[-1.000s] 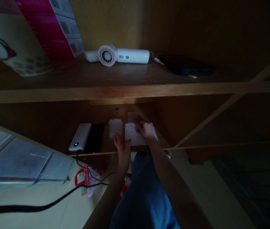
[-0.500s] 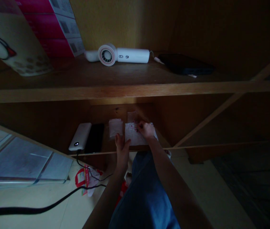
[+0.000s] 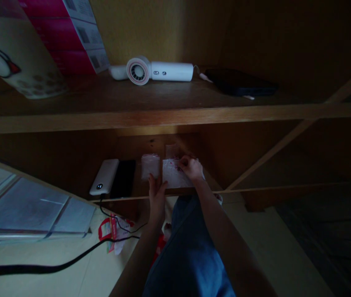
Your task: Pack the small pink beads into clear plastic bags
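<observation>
On the lower shelf lies a white sheet (image 3: 175,178) with small pink and dark red bits scattered over its upper part. My right hand (image 3: 193,168) is over the sheet's right side, fingertips pinched together among the bits; whatever is between them is too small to make out. At the lower left of the sheet rests my left hand (image 3: 157,186), thumb and fingers apart, holding nothing. Its fingertips are by the bottom of a stack of clear plastic bags (image 3: 150,166). Another clear bag (image 3: 171,151) lies behind the sheet.
A white power bank (image 3: 104,177) with a black cable and a dark flat phone-like object (image 3: 123,179) lie left on this shelf. On the upper shelf are a handheld fan (image 3: 160,71), a black object (image 3: 240,82), a cup (image 3: 17,57) and pink boxes (image 3: 60,37).
My left hand has shifted slightly left and down, away from the sheet. My right hand stays over the bits, its fingers moved only a little.
</observation>
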Available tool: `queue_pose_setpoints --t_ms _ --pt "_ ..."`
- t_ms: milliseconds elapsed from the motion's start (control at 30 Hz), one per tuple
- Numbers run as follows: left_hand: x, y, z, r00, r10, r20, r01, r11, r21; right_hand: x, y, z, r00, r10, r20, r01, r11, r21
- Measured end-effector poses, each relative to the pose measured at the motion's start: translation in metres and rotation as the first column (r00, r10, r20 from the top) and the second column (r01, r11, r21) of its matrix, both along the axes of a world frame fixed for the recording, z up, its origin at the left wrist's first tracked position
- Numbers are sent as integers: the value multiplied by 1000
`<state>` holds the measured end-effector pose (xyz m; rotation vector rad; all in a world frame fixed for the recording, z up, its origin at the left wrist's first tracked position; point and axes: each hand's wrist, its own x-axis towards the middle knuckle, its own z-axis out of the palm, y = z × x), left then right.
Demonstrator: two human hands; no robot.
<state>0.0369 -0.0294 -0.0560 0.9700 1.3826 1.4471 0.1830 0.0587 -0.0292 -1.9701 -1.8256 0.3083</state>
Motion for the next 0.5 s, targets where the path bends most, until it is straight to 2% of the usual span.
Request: queue_pose_setpoints --t_ms 100,233,300,367,433,500 --pt "0 -4 6 990 -2 138 9 999 -47 1 0 -1 1000 -5 -22 5 1000 14" --pt "-2 -8 12 995 17 95 -17 1000 1 0 1 0 998 -2 -57 2 1000 9" --pt "-1 -4 15 1000 13 -5 -12 995 97 -1 1 1 996 8 -89 -8 1000 5" --pt "0 6 18 987 -14 -159 51 973 226 0 0 1 992 16 -125 -15 1000 7" --pt "3 23 22 931 -27 -365 138 950 281 0 0 1 987 25 -158 -22 999 23" --pt "7 43 24 836 -50 -546 235 933 274 1 0 1 982 31 -189 -23 999 48"
